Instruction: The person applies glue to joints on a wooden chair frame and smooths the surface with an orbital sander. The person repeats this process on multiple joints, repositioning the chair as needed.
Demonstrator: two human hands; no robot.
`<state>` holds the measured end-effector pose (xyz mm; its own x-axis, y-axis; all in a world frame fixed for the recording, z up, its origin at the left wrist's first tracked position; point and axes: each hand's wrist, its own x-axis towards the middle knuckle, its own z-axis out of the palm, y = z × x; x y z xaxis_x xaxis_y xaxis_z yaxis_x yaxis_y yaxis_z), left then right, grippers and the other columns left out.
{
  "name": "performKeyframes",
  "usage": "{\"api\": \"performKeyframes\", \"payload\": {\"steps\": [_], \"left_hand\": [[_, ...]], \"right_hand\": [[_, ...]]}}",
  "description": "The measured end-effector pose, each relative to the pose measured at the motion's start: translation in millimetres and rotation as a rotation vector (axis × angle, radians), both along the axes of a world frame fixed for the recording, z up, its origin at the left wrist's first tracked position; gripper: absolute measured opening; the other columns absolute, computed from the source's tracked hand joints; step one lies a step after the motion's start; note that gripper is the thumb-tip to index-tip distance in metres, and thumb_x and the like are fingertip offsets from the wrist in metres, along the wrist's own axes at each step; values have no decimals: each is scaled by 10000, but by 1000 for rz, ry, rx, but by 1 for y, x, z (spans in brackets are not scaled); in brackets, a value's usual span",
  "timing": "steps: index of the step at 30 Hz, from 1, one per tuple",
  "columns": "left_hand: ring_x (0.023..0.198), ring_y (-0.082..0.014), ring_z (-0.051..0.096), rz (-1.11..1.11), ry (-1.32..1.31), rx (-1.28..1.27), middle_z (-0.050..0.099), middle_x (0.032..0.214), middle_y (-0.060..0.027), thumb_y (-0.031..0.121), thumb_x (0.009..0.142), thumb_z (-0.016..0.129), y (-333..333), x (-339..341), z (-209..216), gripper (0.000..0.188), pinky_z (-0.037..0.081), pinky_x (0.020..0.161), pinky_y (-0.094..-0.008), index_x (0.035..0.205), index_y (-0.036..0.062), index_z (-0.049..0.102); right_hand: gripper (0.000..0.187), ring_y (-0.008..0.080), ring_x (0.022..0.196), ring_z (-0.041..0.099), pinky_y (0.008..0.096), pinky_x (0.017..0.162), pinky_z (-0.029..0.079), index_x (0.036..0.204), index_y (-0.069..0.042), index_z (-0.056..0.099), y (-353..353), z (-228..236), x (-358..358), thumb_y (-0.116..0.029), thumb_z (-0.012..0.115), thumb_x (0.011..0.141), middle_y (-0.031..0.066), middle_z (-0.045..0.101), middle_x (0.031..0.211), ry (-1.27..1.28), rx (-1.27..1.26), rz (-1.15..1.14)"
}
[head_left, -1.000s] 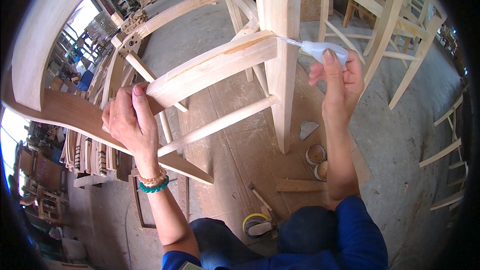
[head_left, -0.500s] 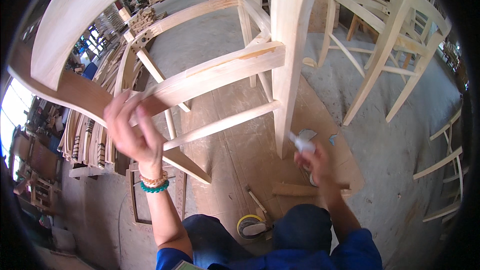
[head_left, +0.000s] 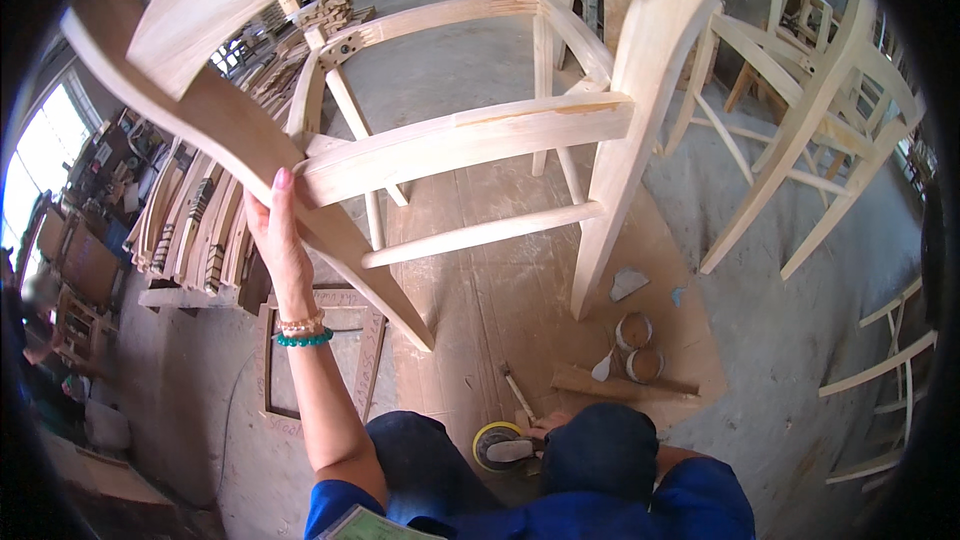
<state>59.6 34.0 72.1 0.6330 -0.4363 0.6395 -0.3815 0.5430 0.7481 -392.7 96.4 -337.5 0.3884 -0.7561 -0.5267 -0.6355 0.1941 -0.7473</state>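
A bare pale wooden chair frame (head_left: 470, 145) stands tilted before me on the cardboard. My left hand (head_left: 275, 225) is closed round its left upright, just beside the end of the curved rail, with the thumb on the near side. Low down by my knee, my right hand (head_left: 547, 425) reaches beside a yellow-rimmed disc sander (head_left: 497, 447). My knee hides most of that hand, so its grip cannot be made out. Next to it lies a hammer-like tool with a wooden handle (head_left: 519, 392). A white spatula (head_left: 603, 367) rests by two round tins (head_left: 640, 348).
Under the chair lies a cardboard sheet (head_left: 470, 310) with a wooden strip (head_left: 620, 383) on it. A rectangular wooden frame (head_left: 283, 360) is on the floor at left, near stacked curved wood parts (head_left: 190, 225). More chair frames (head_left: 780, 140) stand at right.
My right hand has put down the white tool and moved down and left to the sander. My left hand has closed on the chair's upright. The view has shifted.
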Motion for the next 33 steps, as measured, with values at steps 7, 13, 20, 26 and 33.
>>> {"api": "performKeyframes", "payload": {"steps": [7, 13, 20, 26, 33], "left_hand": [[1049, -142, 550, -219, 35, 54, 645, 1111, -96, 293, 845, 677, -1, 6, 24, 458, 408, 947, -307, 1199, 30, 552], [1018, -157, 565, -249, 61, 87, 644, 1086, -108, 262, 832, 686, 1, 10, 26, 438, 417, 938, -312, 1172, 21, 551], [1020, -192, 583, -223, 68, 57, 642, 1076, -127, 250, 823, 677, -5, -1, 20, 480, 423, 949, -335, 1188, -32, 545], [1047, -201, 572, -196, 68, 40, 619, 1103, -143, 229, 819, 674, -4, 8, 25, 474, 419, 957, -331, 1190, -29, 529], [1076, -205, 549, -209, 85, 19, 589, 1112, -135, 228, 814, 662, -11, 1, 19, 481, 407, 968, -339, 1188, -37, 515]], "right_hand": [[662, 301, 893, 599, 378, 777, 504, 1318, -135, 415, -9, 30, 8, -137, 729, 736, 156, 559, 1034, 161, -131, 440], [752, 330, 929, 582, 399, 796, 496, 1355, -185, 389, -7, 47, 82, -137, 757, 700, 173, 530, 1060, -25, -360, 854], [788, 363, 1022, 545, 404, 835, 482, 1360, -220, 416, -82, 173, 147, -170, 790, 668, 183, 487, 1126, -456, -851, 828], [724, 352, 1008, 570, 397, 824, 520, 1274, -306, 546, -103, 367, 126, -126, 820, 629, 183, 479, 1130, -639, -1505, 163], [634, 345, 889, 599, 368, 721, 571, 1205, -390, 589, -170, 394, 154, -137, 806, 666, 157, 410, 1117, -455, -2091, -287]]}}
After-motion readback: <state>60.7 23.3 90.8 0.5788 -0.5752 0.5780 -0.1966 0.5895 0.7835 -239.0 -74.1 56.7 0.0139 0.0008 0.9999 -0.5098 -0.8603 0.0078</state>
